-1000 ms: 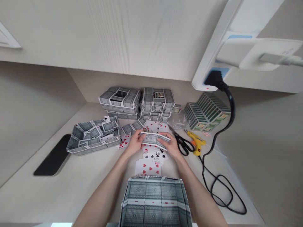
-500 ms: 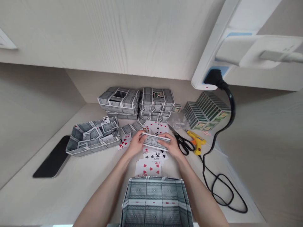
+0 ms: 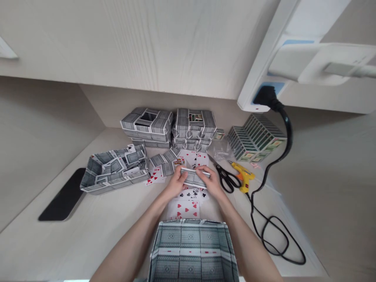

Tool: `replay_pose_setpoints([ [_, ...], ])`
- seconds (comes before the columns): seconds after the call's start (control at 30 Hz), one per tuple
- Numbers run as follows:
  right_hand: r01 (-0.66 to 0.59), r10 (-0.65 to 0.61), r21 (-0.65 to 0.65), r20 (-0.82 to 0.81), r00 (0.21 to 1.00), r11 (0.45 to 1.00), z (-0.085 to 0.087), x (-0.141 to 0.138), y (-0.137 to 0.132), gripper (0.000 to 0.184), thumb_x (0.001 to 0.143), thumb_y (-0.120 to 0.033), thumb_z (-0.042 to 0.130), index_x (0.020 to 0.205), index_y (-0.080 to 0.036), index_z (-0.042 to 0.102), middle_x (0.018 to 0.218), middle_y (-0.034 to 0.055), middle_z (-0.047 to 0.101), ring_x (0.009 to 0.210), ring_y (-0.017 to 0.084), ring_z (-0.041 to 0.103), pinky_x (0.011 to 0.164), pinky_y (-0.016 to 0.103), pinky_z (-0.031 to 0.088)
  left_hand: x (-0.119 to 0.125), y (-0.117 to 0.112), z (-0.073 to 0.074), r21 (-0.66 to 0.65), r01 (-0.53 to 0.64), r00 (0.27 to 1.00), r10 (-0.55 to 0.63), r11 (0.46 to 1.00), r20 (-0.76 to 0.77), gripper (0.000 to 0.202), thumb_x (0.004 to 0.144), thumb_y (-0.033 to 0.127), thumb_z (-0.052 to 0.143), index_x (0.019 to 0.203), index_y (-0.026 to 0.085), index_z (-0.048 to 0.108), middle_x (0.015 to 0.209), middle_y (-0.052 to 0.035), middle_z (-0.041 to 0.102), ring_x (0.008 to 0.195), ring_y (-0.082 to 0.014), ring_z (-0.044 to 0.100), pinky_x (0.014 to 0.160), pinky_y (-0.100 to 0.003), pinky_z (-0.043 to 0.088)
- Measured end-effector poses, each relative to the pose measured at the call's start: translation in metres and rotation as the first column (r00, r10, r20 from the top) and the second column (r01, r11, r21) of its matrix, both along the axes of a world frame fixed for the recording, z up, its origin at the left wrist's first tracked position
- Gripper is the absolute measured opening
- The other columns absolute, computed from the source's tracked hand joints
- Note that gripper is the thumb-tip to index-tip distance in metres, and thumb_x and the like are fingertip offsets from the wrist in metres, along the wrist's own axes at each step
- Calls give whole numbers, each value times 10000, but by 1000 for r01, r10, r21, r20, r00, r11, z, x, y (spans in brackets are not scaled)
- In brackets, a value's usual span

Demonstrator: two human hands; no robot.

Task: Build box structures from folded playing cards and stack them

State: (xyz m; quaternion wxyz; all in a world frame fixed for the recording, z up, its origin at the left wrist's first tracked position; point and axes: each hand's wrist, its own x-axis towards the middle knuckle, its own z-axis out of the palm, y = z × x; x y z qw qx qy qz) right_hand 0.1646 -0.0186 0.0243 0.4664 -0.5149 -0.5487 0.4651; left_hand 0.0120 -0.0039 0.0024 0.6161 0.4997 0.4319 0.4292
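Between the desk's front and back edges, left hand and right hand grip a card strip in their fingers, with boxes behind seemingly finished and loose cards unjoined.

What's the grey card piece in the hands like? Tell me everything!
The grey card piece looks like paper card, with a patterned face and white edges. It is oblong and slanted, its right end lower in the picture. The left hand holds one end and the right hand the other, thumbs on top. It is over face-up playing cards; whether it touches them, I can't tell.
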Motion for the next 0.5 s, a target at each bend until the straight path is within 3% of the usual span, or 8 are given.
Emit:
replay_pose_setpoints([
  [0.13, 16, -22, 114, 55, 998, 993, -4, 1, 2, 224, 715, -418, 593, 750, -199, 626, 651, 7, 583, 566, 152, 516, 508, 257, 419, -3, 1, 1, 200, -167, 976, 190, 965, -107, 283, 785, 381, 551, 988, 205, 461, 699, 22, 512, 571, -107, 493, 530, -224, 411],
  [0.27, 139, -151, 170, 59, 987, 976, -10, 5, 7, 197, 718, -383, 591, 707, -189, 625, 661, 8, 589, 654, 171, 531, 614, 273, 420, -15, 4, 7, 333, -207, 932, 290, 920, -220, 300, 855, 366, 440, 1104, 199, 428, 724, -3, 557, 646, -143, 537, 631, -277, 442],
  [0.33, 246, -256, 179, 30, 966, 952, -13, 8, 11, 200, 718, -380, 585, 733, -186, 629, 710, 16, 611, 715, 184, 546, 675, 286, 423, -25, 7, 10, 454, -235, 837, 416, 860, -355, 285, 848, 332, 452, 1094, 190, 443, 811, -38, 580, 758, -181, 555, 735, -339, 445],
  [0.43, 383, -391, 176, 12, 920, 907, -17, 10, 15, 242, 725, -391, 562, 800, -172, 631, 797, 38, 640, 777, 200, 561, 737, 308, 424, -36, 11, 9, 641, -167, 579, 601, 749, -551, 282, 763, 258, 551, 1030, 177, 509, 947, -95, 561, 965, -271, 500, 880, -442, 383],
  [0.5, 379, -391, 175, 39, 920, 909, -20, 9, 16, 268, 736, -406, 547, 806, -163, 637, 817, 52, 653, 787, 207, 571, 741, 314, 428, -38, 13, 4, 674, -101, 477, 630, 731, -612, 335, 721, 224, 579, 1046, 169, 520, 1000, -116, 535, 1016, -305, 464, 903, -471, 365],
])
